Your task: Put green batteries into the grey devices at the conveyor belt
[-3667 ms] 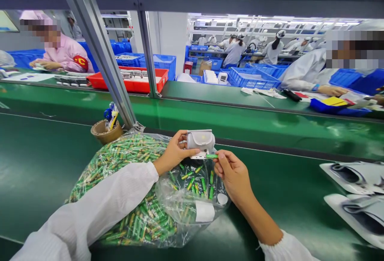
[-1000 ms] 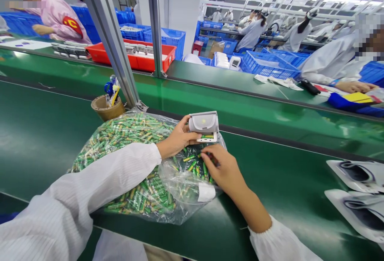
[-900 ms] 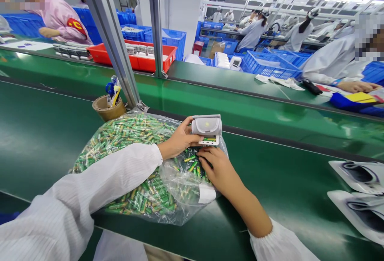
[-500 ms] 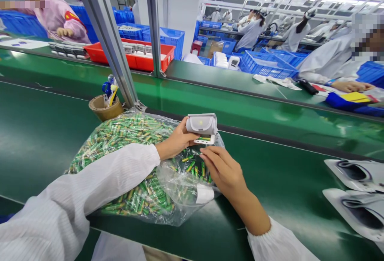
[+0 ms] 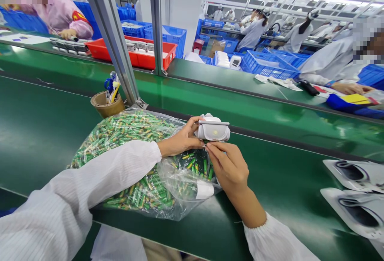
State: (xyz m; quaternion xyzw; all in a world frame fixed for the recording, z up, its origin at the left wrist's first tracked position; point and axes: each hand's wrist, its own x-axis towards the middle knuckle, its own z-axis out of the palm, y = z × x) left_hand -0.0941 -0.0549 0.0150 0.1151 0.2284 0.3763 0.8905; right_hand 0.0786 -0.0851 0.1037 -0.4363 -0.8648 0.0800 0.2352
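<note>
My left hand [image 5: 187,137] grips a white wrist blood pressure monitor [image 5: 213,128] with its grey cuff folded round, held up over the right end of a clear plastic bag [image 5: 180,209]. Inside that bag lie many green and gold batteries [image 5: 135,127], some loose at its open mouth. The fingers of my right hand [image 5: 229,169] are pinched together just under the monitor, by the left thumb. Whatever they hold is hidden. The monitor's lower side, at the fingertips, cannot be made out.
To the right lie two more white monitors with cuffs [image 5: 352,211]. A brown cup [image 5: 108,105] with tools stands behind the bag, beside a metal post [image 5: 118,41]. Across the green divider are a red tray [image 5: 144,59], blue crates [image 5: 267,65] and co-workers.
The monitor has tilted and shifted slightly right, so its lower compartment with a battery no longer shows. My right fingers have come up to its underside.
</note>
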